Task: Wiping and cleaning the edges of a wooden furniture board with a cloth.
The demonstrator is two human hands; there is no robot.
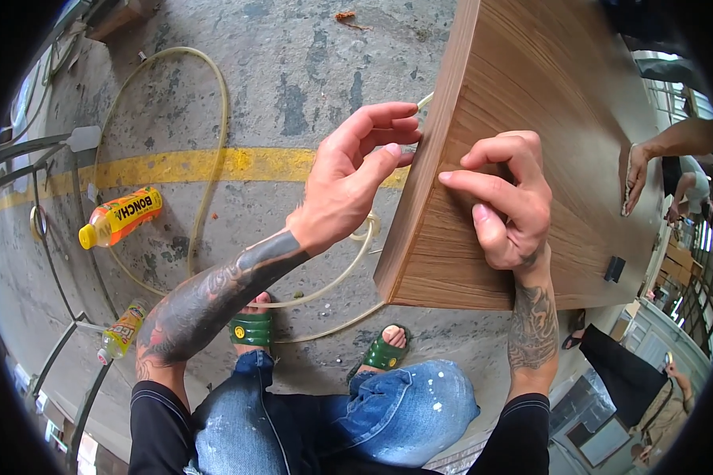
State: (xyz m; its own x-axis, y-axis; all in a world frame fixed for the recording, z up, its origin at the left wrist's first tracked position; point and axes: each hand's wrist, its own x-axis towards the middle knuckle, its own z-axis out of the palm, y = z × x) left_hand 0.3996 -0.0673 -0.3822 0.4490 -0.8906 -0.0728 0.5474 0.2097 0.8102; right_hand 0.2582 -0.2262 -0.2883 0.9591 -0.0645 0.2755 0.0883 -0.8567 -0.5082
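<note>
A brown wood-grain board (562,103), a large box-like panel with a thick edge (429,158), stands on my right. My left hand (348,178) is beside that edge, its fingers half bent and apart, the tips close to the edge. I see nothing in its grasp. Over the top face is my right hand (511,202), with the index finger stretched toward the corner of the edge and the other fingers bent. Its thumb is apart from the index finger, and nothing shows between them. Whether either hand's fingertips touch the wood I cannot tell.
A pale hose (223,119) loops over the concrete floor across a yellow stripe (249,164). An orange-labelled bottle (123,216) and a smaller bottle (122,334) are at left, near a metal frame (43,245). Another person's hand (635,176) rests on the board; a small black block (614,269) sits nearby.
</note>
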